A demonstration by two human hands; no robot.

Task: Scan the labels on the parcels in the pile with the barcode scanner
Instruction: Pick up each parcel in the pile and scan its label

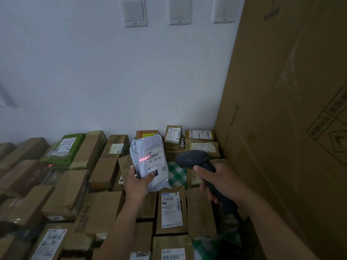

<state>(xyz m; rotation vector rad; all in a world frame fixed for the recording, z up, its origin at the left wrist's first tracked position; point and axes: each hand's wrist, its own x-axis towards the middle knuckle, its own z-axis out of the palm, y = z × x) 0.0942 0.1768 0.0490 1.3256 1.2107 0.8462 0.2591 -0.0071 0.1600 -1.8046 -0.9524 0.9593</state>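
Nearest the camera lie the brown cardboard boxes (pixel 105 209) of the pile, packed side by side, several with white labels face up. Above them the right hand (pixel 216 178) has its grip wrapped tight round the handle of the dark grey pistol-shaped barcode scanner (pixel 195 159). The fingers hide the trigger, so I cannot tell if it is pressed. The left hand (pixel 138 182) holds the pale grey plastic mailer parcel (pixel 142 147) lifted clear of the pile, its grip pinching the lower end with the thumb on the front and the fingers behind.

The parcel's long axis stands nearly upright, its top leaning a little left, and its white printed label (pixel 156 163) faces the camera. The scanner's head sits just to the right of it. The thin red scan line (pixel 144 159) runs across the parcel's short width, along the barcode's own direction. It catches only the barcode's left end and bare plastic beyond. The aim likely needs to shift right to cover the whole code.

The thumb covers part of a black patch at the label's foot, and the small print is unreadable. The scanner's lower handle fades into shadow. Behind the parcel shows a green-and-white checked package (pixel 177 174). Farther right a tall brown carton (pixel 281 109) is cut off by the frame.
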